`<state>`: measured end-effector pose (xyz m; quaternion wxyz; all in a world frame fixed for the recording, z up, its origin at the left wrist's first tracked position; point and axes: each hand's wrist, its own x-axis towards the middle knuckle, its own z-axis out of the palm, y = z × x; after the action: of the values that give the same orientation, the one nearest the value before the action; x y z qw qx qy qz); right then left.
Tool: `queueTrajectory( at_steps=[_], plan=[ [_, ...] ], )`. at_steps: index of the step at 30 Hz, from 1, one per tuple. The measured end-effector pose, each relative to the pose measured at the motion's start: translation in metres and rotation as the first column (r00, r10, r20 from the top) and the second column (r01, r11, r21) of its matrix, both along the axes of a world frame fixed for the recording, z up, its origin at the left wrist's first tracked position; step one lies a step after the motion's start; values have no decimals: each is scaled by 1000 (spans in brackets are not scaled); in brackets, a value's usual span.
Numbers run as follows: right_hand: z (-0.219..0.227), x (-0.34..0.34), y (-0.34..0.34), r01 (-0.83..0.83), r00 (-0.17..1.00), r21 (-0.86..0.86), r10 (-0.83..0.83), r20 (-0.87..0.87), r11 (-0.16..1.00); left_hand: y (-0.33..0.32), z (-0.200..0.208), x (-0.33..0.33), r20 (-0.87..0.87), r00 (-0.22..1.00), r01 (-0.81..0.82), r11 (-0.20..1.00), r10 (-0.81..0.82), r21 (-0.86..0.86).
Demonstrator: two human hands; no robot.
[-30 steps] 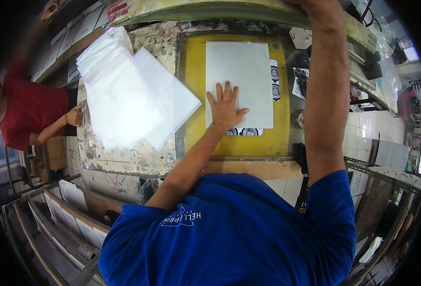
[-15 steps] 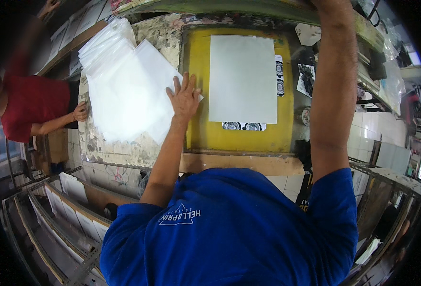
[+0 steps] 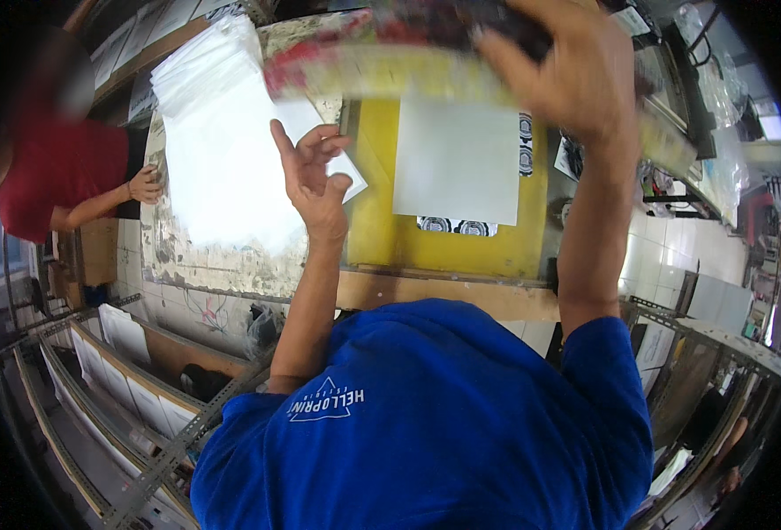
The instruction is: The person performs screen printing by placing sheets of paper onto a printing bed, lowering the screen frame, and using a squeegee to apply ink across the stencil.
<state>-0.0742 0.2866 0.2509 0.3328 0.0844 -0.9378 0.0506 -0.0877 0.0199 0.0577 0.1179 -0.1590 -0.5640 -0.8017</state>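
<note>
My left hand [image 3: 314,177] hangs released at eleven o'clock, fingers loosely bent, near the white sheets [image 3: 218,150] on the speckled counter [image 3: 205,262]; my right hand [image 3: 576,71], at one o'clock, is at a blurred, stained bar [image 3: 408,75], though I cannot tell whether it grips. At twelve, the pale sheet [image 3: 457,159] lies on the yellow board [image 3: 377,243]

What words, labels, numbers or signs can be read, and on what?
Blue fabric shirt: white lettering with a triangular outline; legible, but I won't copy it.
Black-and-white print peeking from under the plain white rectangular sheet: round emblems; any lettering too small to read.
Elsewhere: nothing I can read.
</note>
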Motion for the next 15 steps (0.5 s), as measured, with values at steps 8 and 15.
queueTrajectory(
  at_steps=[8, 15],
  plan=[
    [-122, 84, -41, -46, 949, -284, 131, 287, 958, -44, -58, 73, 353, 935, 83, 984, -24, -155],
    [-229, 93, -45, -1, 811, -180, 105, 575, 984, -70, -129, 76, -56, 994, -101, 607, 92, -788]
  ],
)
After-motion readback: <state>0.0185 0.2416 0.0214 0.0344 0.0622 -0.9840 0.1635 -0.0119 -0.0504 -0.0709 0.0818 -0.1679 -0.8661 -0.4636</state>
